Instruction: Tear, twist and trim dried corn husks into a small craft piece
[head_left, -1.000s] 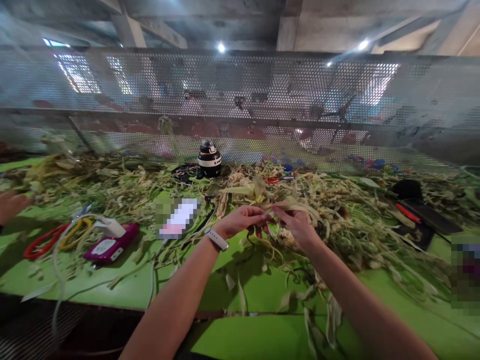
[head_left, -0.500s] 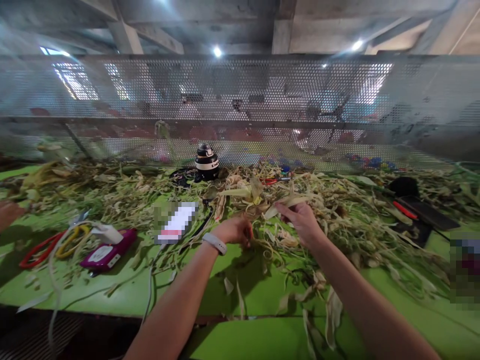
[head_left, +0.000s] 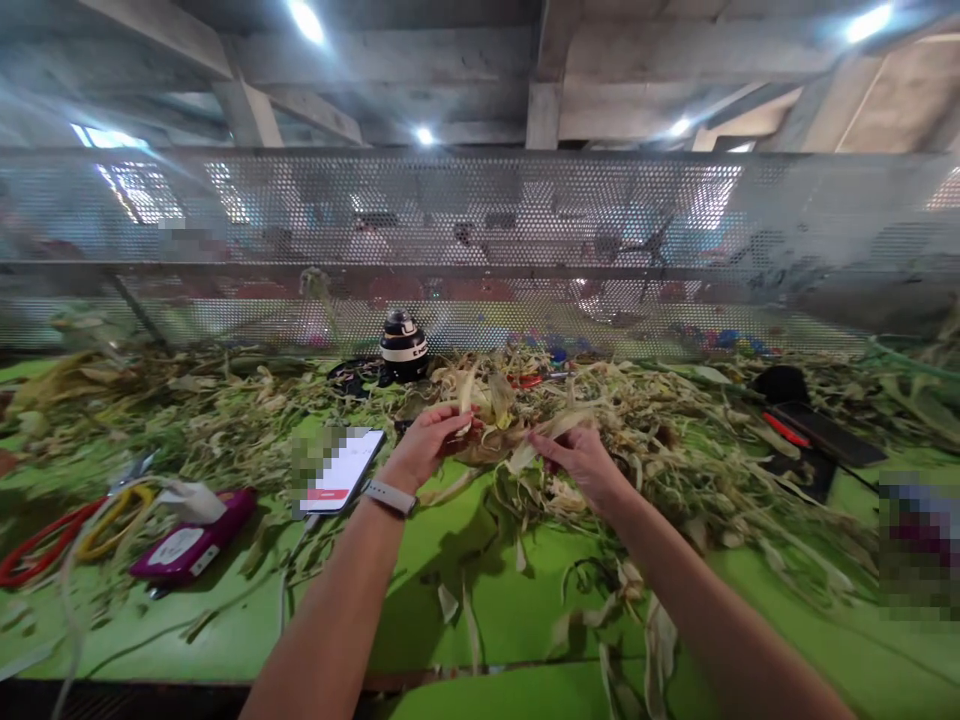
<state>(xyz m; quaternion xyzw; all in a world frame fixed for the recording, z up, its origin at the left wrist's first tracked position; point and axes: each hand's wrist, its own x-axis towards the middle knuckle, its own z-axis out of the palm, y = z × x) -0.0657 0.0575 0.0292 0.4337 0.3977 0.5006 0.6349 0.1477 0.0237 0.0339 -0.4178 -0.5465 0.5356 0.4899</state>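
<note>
My left hand (head_left: 427, 448), with a pale band on its wrist, pinches a pale dry corn husk (head_left: 466, 396) that stands up from its fingertips. To its right, my right hand (head_left: 583, 462) is closed on another husk strip (head_left: 561, 424), which lies across its thumb and fingers. Both hands are just above a heap of dried husks (head_left: 660, 440) on the bright green table (head_left: 465, 610). Some loose strips hang at the table's near edge. The ends of the husks between my hands blend into the pile.
Left of my hands lie a lit phone (head_left: 356, 465) on a cable, a purple power bank (head_left: 184, 545) and red-handled scissors (head_left: 52, 540). A black jar (head_left: 403, 348) stands behind. A dark phone (head_left: 829, 432) lies right. A perforated metal screen (head_left: 480, 230) closes off the back.
My left hand has risen from low over the table and moved forward and left, now with a husk in its fingers. My right hand keeps its strip. The view has tilted up slightly.
</note>
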